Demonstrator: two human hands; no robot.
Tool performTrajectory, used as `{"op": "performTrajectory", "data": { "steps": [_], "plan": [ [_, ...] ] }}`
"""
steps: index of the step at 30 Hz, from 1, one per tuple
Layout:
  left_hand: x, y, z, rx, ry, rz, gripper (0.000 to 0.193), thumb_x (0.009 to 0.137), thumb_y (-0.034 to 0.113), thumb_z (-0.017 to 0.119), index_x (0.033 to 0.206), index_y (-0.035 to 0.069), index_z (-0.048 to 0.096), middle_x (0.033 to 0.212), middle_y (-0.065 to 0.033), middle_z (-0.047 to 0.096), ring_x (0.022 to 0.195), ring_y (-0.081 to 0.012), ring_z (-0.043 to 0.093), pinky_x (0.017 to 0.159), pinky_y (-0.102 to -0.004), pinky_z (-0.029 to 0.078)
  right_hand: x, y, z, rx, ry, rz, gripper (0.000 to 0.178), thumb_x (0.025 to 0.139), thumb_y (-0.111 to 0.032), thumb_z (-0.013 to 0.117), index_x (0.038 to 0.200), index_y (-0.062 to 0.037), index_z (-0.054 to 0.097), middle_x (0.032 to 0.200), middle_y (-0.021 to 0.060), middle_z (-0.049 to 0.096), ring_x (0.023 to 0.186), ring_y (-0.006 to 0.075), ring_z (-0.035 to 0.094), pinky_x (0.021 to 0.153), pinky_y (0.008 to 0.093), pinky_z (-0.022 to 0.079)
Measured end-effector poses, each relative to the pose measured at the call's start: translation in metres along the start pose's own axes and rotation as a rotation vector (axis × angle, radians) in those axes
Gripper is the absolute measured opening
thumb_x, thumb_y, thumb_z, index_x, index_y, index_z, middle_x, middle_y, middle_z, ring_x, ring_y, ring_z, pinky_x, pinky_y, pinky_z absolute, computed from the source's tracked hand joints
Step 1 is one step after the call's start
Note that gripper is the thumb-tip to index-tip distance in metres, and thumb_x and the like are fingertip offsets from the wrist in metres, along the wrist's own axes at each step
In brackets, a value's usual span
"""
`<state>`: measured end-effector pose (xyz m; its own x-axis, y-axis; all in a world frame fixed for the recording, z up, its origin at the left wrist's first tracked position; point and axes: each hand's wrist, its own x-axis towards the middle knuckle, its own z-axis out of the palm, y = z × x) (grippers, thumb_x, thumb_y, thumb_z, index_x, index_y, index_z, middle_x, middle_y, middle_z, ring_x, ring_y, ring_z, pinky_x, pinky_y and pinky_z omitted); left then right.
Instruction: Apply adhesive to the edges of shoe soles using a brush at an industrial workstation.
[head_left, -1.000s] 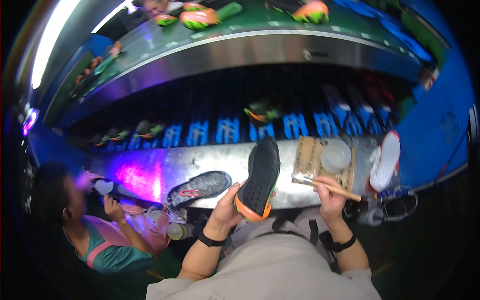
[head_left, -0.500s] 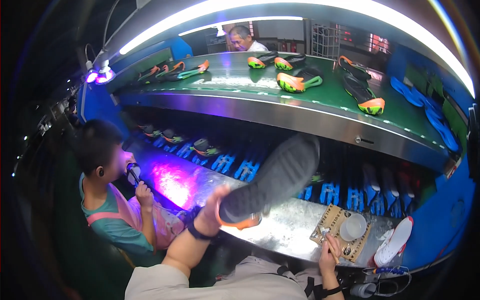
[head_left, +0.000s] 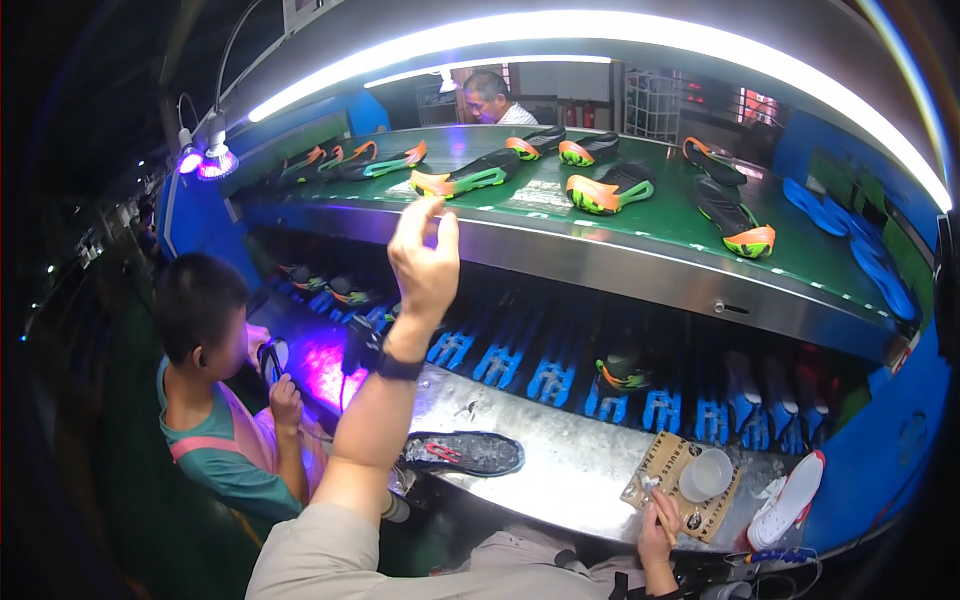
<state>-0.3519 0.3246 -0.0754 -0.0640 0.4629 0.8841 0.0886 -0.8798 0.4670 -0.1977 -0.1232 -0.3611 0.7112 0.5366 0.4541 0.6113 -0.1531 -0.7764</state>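
My left hand (head_left: 425, 262) is raised at the front edge of the green conveyor belt, thumb and fingers apart, holding nothing. Just beyond its fingertips, a black shoe sole (head_left: 472, 178) with orange and green trim lies on the belt. My right hand (head_left: 660, 520) is closed round a wooden-handled brush (head_left: 666, 517). The brush's pale tip rests over a piece of printed brown cardboard (head_left: 713, 517), beside a translucent white cup (head_left: 706, 474). Under my left forearm, a dark sole-shaped piece (head_left: 480, 453) with red markings lies flat on the metal bench.
Several more soles (head_left: 610, 188) lie along the belt. Below it runs a row of blue racks (head_left: 550, 381). A white shoe (head_left: 789, 499) with red edging stands at the bench's right end. At my left a co-worker (head_left: 225, 400) holds a dark piece; another person (head_left: 492, 100) is behind the belt.
My left hand has moved up and away from the bench and let go of the sole, which now lies on the belt. My right hand stays in place with the brush.
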Motion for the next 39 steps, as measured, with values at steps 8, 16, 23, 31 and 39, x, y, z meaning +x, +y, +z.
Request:
{"op": "performTrajectory", "data": {
  "steps": [8, 16, 23, 31, 39],
  "plan": [
    [0.098, -0.111, 0.019, 0.474, -0.470, -0.073, 0.070, 0.078, 0.022, 0.079, 0.135, -0.010, 0.055, 0.107, -0.0190, 0.073, 0.101, -0.0396, 0.069, 0.095, -0.0477, 0.054, 0.002, 0.000, 0.005, -0.023, 0.000, -0.015, 0.024, 0.091, -0.005, 0.059, 0.111, 0.0051, 0.069, 0.102, 0.0204, 0.067, 0.093, 0.0365, 0.065, 0.085, 0.0429, 0.051],
    [0.150, -0.197, 0.013, 0.422, -0.365, -0.208, 0.094, 0.089, 0.067, 0.061, 0.148, -0.006, 0.047, 0.144, -0.0316, 0.054, 0.137, -0.0400, 0.053, 0.114, -0.0436, 0.041, 0.001, 0.005, 0.009, -0.095, -0.004, 0.069, 0.027, 0.090, -0.007, 0.058, 0.112, 0.0049, 0.069, 0.101, 0.0212, 0.065, 0.092, 0.0382, 0.063, 0.084, 0.0458, 0.050],
    [0.216, -0.367, -0.078, 1.198, -0.565, -0.457, 0.108, 0.088, 0.060, 0.057, 0.161, 0.001, 0.004, 0.133, -0.0383, 0.058, 0.126, -0.0500, 0.059, 0.110, -0.0486, 0.043, 0.009, -0.004, 0.010, -0.157, 0.012, 0.062, 0.028, 0.089, -0.013, 0.062, 0.110, 0.0033, 0.071, 0.098, 0.0207, 0.067, 0.089, 0.0367, 0.065, 0.082, 0.0433, 0.051],
    [0.229, -0.400, -0.080, 0.862, -0.674, -0.243, 0.070, 0.088, 0.036, 0.063, 0.149, 0.005, 0.050, 0.127, -0.0268, 0.068, 0.118, -0.0377, 0.067, 0.100, -0.0438, 0.051, 0.006, -0.003, 0.012, -0.148, -0.014, 0.058, 0.027, 0.086, -0.008, 0.064, 0.109, 0.0040, 0.072, 0.095, 0.0199, 0.069, 0.086, 0.0357, 0.068, 0.078, 0.0408, 0.054],
    [0.206, -0.319, -0.075, 0.931, -0.482, -0.312, 0.049, 0.086, 0.046, 0.069, 0.110, 0.003, 0.074, 0.112, -0.0233, 0.073, 0.111, -0.0378, 0.069, 0.098, -0.0449, 0.052, 0.006, -0.005, 0.011, -0.204, -0.062, -0.072, 0.021, 0.098, -0.004, 0.058, 0.109, 0.0082, 0.071, 0.112, 0.0225, 0.072, 0.109, 0.0396, 0.065, 0.095, 0.0477, 0.052]
  ]
}}
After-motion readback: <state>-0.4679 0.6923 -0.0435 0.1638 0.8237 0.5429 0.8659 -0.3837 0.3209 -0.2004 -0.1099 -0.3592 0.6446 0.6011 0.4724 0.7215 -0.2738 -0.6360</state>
